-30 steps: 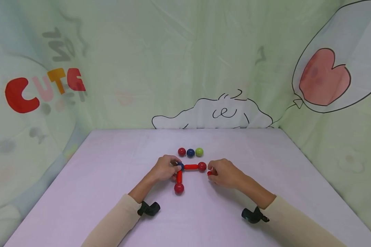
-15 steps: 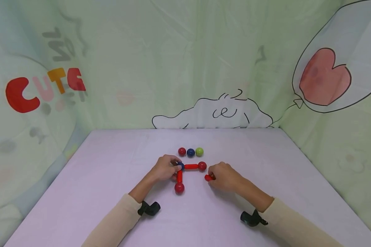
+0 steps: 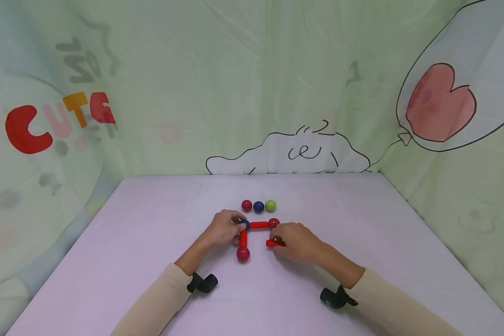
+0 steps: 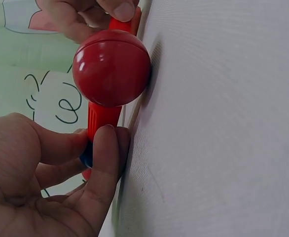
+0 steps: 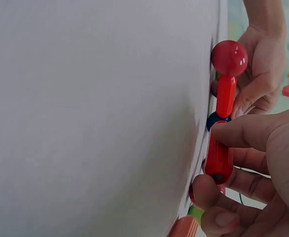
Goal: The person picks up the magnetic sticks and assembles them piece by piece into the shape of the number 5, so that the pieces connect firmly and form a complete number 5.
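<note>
Magnetic sticks and balls form an L on the table. My left hand (image 3: 224,227) pinches its blue corner ball (image 3: 247,225). One red stick (image 3: 259,225) runs right to a red ball (image 3: 273,222); another red stick (image 3: 243,238) comes toward me, ending in a second red ball (image 3: 243,254). Just below the right-hand ball, my right hand (image 3: 296,241) holds a loose red magnetic stick (image 5: 218,160) between thumb and fingers, one end pointing left. An orange-red stick (image 5: 184,227) shows by the right fingers at the bottom of the right wrist view.
Behind the L, a red ball (image 3: 246,205), a blue ball (image 3: 258,207) and a green ball (image 3: 270,205) sit in a row. Pale cloth covers the table (image 3: 185,196), and a printed curtain (image 3: 172,93) hangs behind it. Black cameras are strapped to both wrists.
My right hand has moved left and slightly toward me with its red stick, which now shows more of its length. The left hand keeps its hold on the blue corner ball.
</note>
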`<state>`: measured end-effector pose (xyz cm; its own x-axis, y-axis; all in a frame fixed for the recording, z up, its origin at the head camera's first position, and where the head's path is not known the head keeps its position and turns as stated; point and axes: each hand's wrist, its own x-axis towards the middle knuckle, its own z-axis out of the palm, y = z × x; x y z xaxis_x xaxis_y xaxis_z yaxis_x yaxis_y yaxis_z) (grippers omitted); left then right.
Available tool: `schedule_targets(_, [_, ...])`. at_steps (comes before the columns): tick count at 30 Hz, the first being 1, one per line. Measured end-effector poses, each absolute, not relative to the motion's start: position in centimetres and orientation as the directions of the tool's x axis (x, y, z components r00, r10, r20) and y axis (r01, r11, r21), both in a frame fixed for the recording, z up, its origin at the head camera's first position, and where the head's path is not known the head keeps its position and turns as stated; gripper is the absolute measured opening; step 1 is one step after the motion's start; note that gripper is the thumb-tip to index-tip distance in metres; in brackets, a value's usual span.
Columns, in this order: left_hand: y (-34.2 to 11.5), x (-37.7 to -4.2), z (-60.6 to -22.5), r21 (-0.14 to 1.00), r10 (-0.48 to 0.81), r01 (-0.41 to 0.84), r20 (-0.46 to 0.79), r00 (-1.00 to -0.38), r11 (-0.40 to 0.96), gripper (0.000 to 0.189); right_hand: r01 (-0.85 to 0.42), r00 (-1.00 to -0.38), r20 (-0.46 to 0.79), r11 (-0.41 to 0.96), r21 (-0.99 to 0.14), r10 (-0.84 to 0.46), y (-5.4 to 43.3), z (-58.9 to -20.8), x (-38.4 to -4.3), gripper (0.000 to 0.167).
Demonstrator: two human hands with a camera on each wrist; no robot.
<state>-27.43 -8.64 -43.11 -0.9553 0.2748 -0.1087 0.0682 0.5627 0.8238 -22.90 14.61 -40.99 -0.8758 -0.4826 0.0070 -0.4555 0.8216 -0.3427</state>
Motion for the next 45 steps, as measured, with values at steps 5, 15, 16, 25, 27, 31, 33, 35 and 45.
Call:
schedule_targets(5, [-8.7,-27.5,-43.2,0.828,0.275,0.073,-0.101,-0.956,0.557,0.030,-0.520,-0.833,0.025,0.766,-0.378,-0.553,13.9,-40.8,-22.8,0.025])
schedule_targets(15, [-8.8,-27.5,-43.2,0.825,0.260,0.067,-0.098,-0.961,0.560,0.034,-0.580,-0.781,0.019,0.713,-0.394,-0.624,12.4,-40.7,-22.5,0.023])
schedule_targets(16, [-8.8,-27.6,-43.2,0.824,0.257,0.068,-0.096,-0.962,0.563,0.034,-0.580,-0.779,0.017,0.709,-0.401,-0.627,12.3,-40.7,-22.5,0.022])
schedule_targets(25, [-8.9,-27.5,-43.2,0.819,0.267,0.092,-0.077,-0.960,0.566,0.034,-0.599,-0.764,0.034,0.688,-0.411,-0.645,11.9,-41.1,-22.3,0.018])
schedule_targets(27, [-8.9,-27.5,-43.1,0.817,0.271,0.097,-0.074,-0.960,0.568,0.034,-0.599,-0.763,0.037,0.684,-0.416,-0.646,11.9,-41.0,-22.3,0.018])
schedule_targets(31, [-8.9,-27.5,-43.1,0.812,0.277,0.107,-0.070,-0.958,0.574,0.034,-0.603,-0.759,0.040,0.679,-0.418,-0.650,12.0,-40.9,-22.2,0.019])
schedule_targets(33, [-8.9,-27.5,-43.2,0.810,0.279,0.109,-0.070,-0.958,0.576,0.034,-0.604,-0.759,0.037,0.682,-0.412,-0.650,12.0,-40.9,-22.2,0.020])
schedule_targets(35, [-8.9,-27.5,-43.2,0.809,0.281,0.111,-0.069,-0.957,0.577,0.034,-0.602,-0.762,0.030,0.690,-0.402,-0.647,12.1,-41.0,-22.2,0.021])
schedule_targets(45, [-9.0,-27.5,-43.4,0.810,0.295,0.135,-0.049,-0.954,0.571,0.033,-0.534,-0.795,-0.030,0.722,-0.440,-0.606,12.5,-40.8,-22.6,0.028])
